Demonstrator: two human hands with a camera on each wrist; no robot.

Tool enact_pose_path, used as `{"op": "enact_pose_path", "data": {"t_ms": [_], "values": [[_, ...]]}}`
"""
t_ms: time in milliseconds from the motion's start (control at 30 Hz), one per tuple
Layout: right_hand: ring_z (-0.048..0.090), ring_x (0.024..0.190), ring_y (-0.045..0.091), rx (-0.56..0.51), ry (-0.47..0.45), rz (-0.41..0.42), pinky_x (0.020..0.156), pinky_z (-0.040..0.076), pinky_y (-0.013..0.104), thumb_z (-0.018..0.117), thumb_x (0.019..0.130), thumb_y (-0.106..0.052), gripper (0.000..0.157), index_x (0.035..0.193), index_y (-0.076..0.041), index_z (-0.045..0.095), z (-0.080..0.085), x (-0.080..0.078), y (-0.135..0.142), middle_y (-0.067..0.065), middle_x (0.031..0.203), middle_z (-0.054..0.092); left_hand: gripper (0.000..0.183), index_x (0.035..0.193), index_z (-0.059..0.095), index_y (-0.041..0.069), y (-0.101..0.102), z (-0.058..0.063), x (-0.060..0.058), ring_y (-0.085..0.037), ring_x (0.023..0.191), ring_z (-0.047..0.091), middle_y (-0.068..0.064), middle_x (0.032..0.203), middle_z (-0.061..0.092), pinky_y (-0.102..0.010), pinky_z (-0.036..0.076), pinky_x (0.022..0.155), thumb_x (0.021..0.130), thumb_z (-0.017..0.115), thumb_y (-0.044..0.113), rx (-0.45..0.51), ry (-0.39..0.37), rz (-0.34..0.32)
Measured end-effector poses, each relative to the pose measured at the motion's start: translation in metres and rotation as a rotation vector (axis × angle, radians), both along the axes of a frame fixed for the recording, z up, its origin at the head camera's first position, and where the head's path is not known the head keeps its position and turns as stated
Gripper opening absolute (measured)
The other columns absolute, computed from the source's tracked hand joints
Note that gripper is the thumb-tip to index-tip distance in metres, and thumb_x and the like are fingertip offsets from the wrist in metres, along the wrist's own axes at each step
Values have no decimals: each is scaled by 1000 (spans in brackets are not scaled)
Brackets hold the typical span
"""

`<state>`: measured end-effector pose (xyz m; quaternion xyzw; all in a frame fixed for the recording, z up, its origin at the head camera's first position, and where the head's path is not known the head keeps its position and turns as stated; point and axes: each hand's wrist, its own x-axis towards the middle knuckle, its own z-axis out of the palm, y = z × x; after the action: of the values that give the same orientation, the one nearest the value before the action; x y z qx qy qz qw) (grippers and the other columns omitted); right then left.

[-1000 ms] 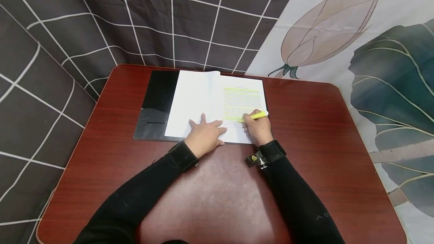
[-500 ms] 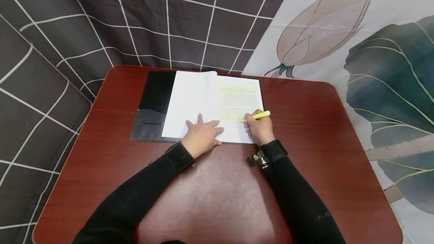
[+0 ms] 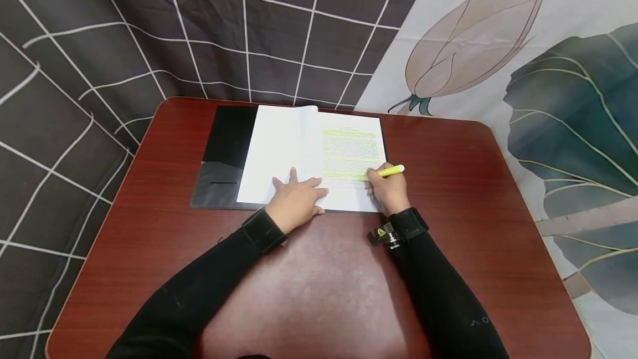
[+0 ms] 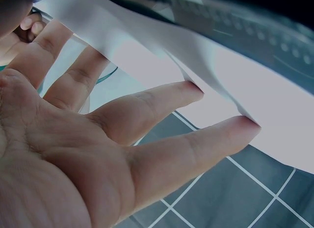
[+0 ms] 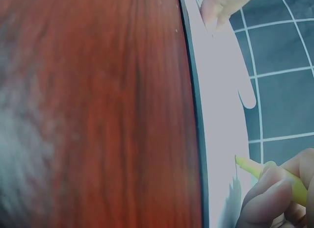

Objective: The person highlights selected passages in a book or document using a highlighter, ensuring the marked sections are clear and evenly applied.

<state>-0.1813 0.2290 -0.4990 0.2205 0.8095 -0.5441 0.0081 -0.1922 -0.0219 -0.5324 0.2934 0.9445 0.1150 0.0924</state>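
Papers lie open in a black folder, with a blank left page and a printed right page. Yellow highlighting covers much of the right page's text. My left hand rests with spread fingers on the lower part of the papers, near the fold. In the left wrist view, its straight fingertips press against the white paper. My right hand pinches a yellow highlighter, whose tip meets the page below the highlighted lines. The right wrist view shows the highlighter's tip at the paper.
The folder sits near the back edge of a reddish-brown wooden table. Behind and to the left hangs a dark grid-patterned cloth. A white cloth with a flower and leaf print hangs at the right.
My right hand has moved the highlighter a little to the right across the page. The left hand keeps its place on the papers. The head view has shifted slightly.
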Motion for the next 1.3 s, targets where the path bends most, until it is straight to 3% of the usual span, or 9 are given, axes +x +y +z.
{"op": "enact_pose_path", "data": {"t_ms": [167,500,1000,1167,1300], "values": [[61,56,6,4,-1,-9,52,52,20,65,109,-17,24,89,-11,54,1,2,4,-2,69,65,57,155,72,33,1,5,2,-71,160,39,1,174,59,-100,36,109,102,83,51,-2,-11,2],[61,56,7,5,3,-24,52,52,21,65,110,-15,23,90,-10,54,2,5,11,-2,69,64,59,154,73,37,-1,-6,0,-70,158,43,4,172,61,-99,41,105,100,83,57,-5,55,-7],[63,58,7,13,-19,-47,54,52,19,65,109,-16,24,89,-11,52,3,5,15,0,73,65,58,154,72,34,-4,-1,1,-71,160,40,1,173,60,-100,38,108,101,83,53,1,14,6],[63,59,6,-79,16,-82,55,54,19,66,111,-17,26,91,-10,51,0,7,16,0,74,65,57,155,72,32,-3,11,7,-69,160,40,1,173,60,-98,38,109,103,82,52,-10,0,8],[62,59,7,-147,83,-99,54,52,20,66,110,-15,27,89,-10,50,3,9,7,0,72,65,57,155,71,34,-1,10,6,-69,159,42,3,172,61,-98,40,108,103,81,54,-17,32,-2]]}}
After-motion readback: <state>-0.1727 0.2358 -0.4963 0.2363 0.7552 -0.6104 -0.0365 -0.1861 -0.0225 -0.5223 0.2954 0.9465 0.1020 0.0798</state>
